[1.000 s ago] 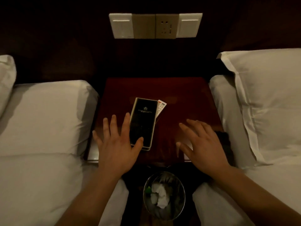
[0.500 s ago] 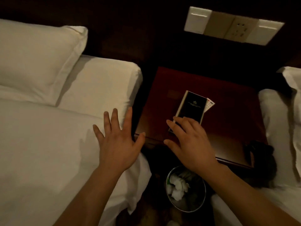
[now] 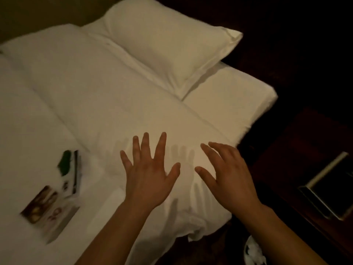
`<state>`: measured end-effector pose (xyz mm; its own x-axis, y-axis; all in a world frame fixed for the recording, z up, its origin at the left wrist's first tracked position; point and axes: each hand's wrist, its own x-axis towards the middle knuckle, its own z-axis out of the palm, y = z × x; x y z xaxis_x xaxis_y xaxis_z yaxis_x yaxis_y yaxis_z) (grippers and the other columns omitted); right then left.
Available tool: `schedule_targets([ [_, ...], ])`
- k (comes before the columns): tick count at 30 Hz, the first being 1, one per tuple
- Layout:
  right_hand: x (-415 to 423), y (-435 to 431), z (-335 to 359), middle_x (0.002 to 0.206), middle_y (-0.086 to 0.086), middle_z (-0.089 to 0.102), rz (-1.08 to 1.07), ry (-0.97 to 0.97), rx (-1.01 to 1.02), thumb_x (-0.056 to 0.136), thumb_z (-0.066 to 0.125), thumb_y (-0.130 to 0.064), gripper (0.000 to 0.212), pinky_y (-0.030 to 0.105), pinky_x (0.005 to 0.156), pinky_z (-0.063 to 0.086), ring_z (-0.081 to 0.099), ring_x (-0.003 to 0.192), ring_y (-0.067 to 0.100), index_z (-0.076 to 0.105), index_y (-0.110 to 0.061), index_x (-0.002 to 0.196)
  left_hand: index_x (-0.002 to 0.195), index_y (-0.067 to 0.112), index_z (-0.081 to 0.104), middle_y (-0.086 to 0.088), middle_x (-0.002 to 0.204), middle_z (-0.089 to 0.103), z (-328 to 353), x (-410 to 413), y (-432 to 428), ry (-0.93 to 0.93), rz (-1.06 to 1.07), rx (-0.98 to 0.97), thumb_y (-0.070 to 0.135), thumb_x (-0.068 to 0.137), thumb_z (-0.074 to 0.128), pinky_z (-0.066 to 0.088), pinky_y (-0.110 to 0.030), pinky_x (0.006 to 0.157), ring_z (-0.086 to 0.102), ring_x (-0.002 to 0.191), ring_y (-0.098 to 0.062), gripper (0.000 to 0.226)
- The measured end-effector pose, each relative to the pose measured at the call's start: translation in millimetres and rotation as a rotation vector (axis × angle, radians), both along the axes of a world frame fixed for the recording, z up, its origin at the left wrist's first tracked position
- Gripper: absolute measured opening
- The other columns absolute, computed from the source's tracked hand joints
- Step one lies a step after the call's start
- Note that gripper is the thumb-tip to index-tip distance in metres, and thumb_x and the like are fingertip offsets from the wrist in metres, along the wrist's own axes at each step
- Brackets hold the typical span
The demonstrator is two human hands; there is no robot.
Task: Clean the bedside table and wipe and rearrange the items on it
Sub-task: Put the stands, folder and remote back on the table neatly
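Since the earlier frame the view has been swung to the left, and both hands have been carried off the bedside table (image 3: 313,142) to a place over the white bed (image 3: 107,104); the right hand, which was on the dark booklet (image 3: 333,190), is now well apart from it. The left hand (image 3: 150,175) is held palm down above the sheet near the bed's right edge, its fingers spread wide and nothing gripped. The right hand (image 3: 227,175) is held just to its right, also palm down, with fingers extended and slightly curved and nothing held. Finger shadows are cast on the sheet beneath both hands; whether the sheet is touched cannot be told.

The dark booklet is seen lying flat on the dark wooden bedside table at the right edge of the view, partly cut off by the frame. Two blurred printed items are seen on the bed at the near left: a leaflet with a green patch (image 3: 70,171) and, nearer, a brochure with brownish pictures (image 3: 49,209). A white pillow (image 3: 168,44) is laid at the far end of the bed. Crumpled white paper (image 3: 255,253) is glimpsed low at the near right, between bed and table.
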<state>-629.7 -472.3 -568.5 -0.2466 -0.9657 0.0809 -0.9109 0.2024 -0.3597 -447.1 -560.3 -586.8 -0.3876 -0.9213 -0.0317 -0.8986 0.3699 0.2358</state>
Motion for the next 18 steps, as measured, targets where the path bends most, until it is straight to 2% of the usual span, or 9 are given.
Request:
schedule_targets([
  [3,29,-26,-2,0.142,0.001,0.051,0.119,-0.024,0.004,0.092,0.048,-0.055,0.059,0.042,0.102,0.043,0.043,0.13,0.024,0.047,-0.024,0.142,0.152,0.042,-0.017,-0.012,0.167,0.0,-1,44,1,-0.048,0.12,-0.001,0.075,0.086,0.013,-0.001,-0.065,0.116,-0.008,0.153,-0.034,0.08],
  [6,58,-39,-2,0.142,-0.001,0.051,0.23,-0.037,0.001,0.093,0.049,-0.054,0.058,0.041,0.101,0.044,0.043,0.13,0.023,0.047,-0.024,0.142,0.152,0.044,-0.014,-0.01,0.167,0.0,2,81,9,-0.02,0.233,0.003,0.076,0.085,0.015,0.003,-0.065,0.118,-0.008,0.153,-0.032,0.08],
  [11,114,-63,-10,0.131,0.001,0.06,0.39,-0.043,-0.041,0.09,0.06,-0.048,0.054,0.039,0.093,0.047,0.051,0.12,0.023,0.054,-0.021,0.137,0.153,0.044,-0.008,-0.011,0.166,0.008,0,149,14,0.042,0.416,0.051,0.074,0.085,0.024,0.016,-0.057,0.12,0.004,0.153,-0.033,0.081],
  [13,141,-73,-16,0.128,-0.001,0.062,0.433,-0.069,-0.037,0.09,0.06,-0.048,0.054,0.036,0.091,0.048,0.052,0.115,0.021,0.054,-0.021,0.136,0.156,0.039,0.001,-0.014,0.165,0.014,-6,178,17,0.055,0.468,0.064,0.074,0.084,0.025,0.019,-0.053,0.12,0.01,0.152,-0.034,0.084],
  [15,170,-84,-23,0.125,-0.005,0.062,0.441,-0.151,0.025,0.09,0.058,-0.049,0.053,0.032,0.089,0.046,0.051,0.112,0.018,0.052,-0.025,0.137,0.157,0.032,0.014,-0.017,0.162,0.022,-15,205,18,0.067,0.504,0.069,0.072,0.083,0.026,0.023,-0.052,0.119,0.018,0.15,-0.035,0.086],
  [18,213,-107,-37,0.114,-0.011,0.064,0.366,-0.357,0.169,0.09,0.058,-0.051,0.05,0.022,0.078,0.04,0.054,0.102,0.01,0.052,-0.031,0.136,0.156,0.029,0.02,-0.013,0.16,0.027,-32,244,12,0.075,0.568,0.141,0.066,0.085,0.039,0.033,-0.049,0.114,0.023,0.148,-0.031,0.082],
])
